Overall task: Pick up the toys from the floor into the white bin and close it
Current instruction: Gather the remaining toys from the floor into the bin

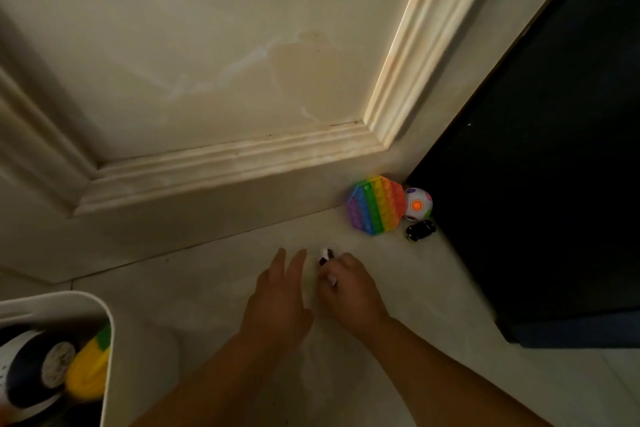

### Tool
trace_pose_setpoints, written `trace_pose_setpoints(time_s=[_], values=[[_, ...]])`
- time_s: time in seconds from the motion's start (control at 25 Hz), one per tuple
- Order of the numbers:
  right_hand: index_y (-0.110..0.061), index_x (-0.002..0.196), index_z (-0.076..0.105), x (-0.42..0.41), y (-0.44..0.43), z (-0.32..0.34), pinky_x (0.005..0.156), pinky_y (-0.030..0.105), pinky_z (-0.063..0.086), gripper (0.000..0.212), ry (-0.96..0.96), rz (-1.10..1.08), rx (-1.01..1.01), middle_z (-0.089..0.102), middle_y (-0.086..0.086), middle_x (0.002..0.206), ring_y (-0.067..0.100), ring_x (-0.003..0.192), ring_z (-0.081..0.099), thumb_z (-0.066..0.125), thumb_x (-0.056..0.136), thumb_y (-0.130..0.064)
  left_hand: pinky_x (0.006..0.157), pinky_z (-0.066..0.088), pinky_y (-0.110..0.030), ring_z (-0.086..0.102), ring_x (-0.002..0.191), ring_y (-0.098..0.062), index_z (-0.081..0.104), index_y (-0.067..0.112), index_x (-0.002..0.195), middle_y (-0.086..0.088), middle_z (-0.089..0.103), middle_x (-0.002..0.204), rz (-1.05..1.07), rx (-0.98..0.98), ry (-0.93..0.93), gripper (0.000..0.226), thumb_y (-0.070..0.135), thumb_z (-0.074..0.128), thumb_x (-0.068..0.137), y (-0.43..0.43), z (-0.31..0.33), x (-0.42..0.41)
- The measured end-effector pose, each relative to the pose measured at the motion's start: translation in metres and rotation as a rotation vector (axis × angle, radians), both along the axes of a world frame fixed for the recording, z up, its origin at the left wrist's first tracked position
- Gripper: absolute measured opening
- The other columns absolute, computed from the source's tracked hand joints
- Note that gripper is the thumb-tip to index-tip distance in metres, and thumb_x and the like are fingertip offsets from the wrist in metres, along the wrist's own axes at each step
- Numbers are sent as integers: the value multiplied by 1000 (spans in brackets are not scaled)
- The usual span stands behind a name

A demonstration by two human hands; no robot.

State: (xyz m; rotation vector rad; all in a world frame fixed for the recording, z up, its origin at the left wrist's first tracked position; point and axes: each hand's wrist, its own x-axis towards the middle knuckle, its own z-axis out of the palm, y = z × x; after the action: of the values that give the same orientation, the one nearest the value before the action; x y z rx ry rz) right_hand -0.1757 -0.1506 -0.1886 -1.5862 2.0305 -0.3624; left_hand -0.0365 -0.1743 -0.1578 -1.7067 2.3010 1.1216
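Right hand: the right hand is low over the pale floor, fingers curled around a small black-and-white toy; only the toy's far end pokes out past the fingertips, so what kind of toy it is cannot be told.
Left hand: the left hand lies just beside the right one, palm down, fingers stretched forward and slightly spread, holding nothing.
Held toy position: between the two hands' fingertips, at or just above the pale marbled floor tiles; whether it touches the floor cannot be told.
Rainbow toy: a flat octagonal rainbow-striped silicone bubble-pop toy leans against the bottom of the cream panelled door, beyond the right hand.
Ball: a white puzzle ball with coloured dots, one orange dot bright, sits just right of the rainbow toy, touching or almost touching it, in the corner by the dark furniture panel.
Car: a small black toy car rests on the floor just in front of the ball.
Bin: the white plastic bin stands at the lower left, well apart from the hands, open on top; inside it are a yellow and green soft toy and a dark blue and white rounded object.
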Motion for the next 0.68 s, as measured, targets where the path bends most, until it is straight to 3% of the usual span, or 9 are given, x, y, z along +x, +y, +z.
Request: trace_pose_setpoints(time_s=[0.04,0.12,0.2,0.24,0.32,0.44,0.56,0.68], values=[[-19,82,60,7,-1,6,74,34,43,8,-146,-61,-19,56,1,89,20,86,54,55,88,-18,113,29,-38,7,148,-25,-3,39,151,4,-9,161,-20,-43,-6,93,22,61,86,-3,-2,2],[-26,67,45,18,-6,18,62,32,38,25,-382,-136,-45,49,-5,69,13,65,47,52,88,-14,113,32,-38,11,148,-24,9,37,151,6,4,161,-55,-95,-9,85,19,58,85,-8,-8,4],[-24,68,42,28,-12,27,59,33,37,23,-480,-107,-16,48,-3,64,13,61,44,48,88,-14,100,45,-35,44,129,-22,42,25,135,2,43,141,-50,-31,75,49,20,53,88,-11,-13,3],[-22,73,44,30,-16,31,60,35,40,18,-457,-77,1,51,-1,67,15,63,47,48,90,-17,93,48,-34,55,115,-20,49,20,123,0,54,129,-29,19,89,34,22,51,90,-11,-13,1],[-21,91,53,16,-30,32,69,37,46,4,-316,-148,-85,61,1,84,20,77,58,50,92,-23,88,48,-34,59,105,-23,49,14,116,-4,59,118,57,74,52,26,27,49,93,-8,-8,-1],[-11,128,47,-37,-63,35,94,35,43,50,-73,-521,-325,49,9,127,28,119,49,65,82,-15,84,46,-30,60,107,-24,47,12,119,-6,59,120,177,108,11,31,31,49,95,-4,0,-5],[-12,150,20,-78,-89,34,110,36,33,92,-128,-535,-109,29,10,150,27,137,32,75,75,-13,78,44,-26,61,103,-22,47,12,120,-6,61,119,232,128,24,31,28,49,95,-2,5,-10],[-16,152,16,-84,-99,29,111,38,34,100,-131,-515,-1,27,10,151,28,139,30,77,73,-12,69,38,-23,59,90,-20,48,12,118,-5,62,111,301,164,63,27,24,48,94,-2,7,-7]])
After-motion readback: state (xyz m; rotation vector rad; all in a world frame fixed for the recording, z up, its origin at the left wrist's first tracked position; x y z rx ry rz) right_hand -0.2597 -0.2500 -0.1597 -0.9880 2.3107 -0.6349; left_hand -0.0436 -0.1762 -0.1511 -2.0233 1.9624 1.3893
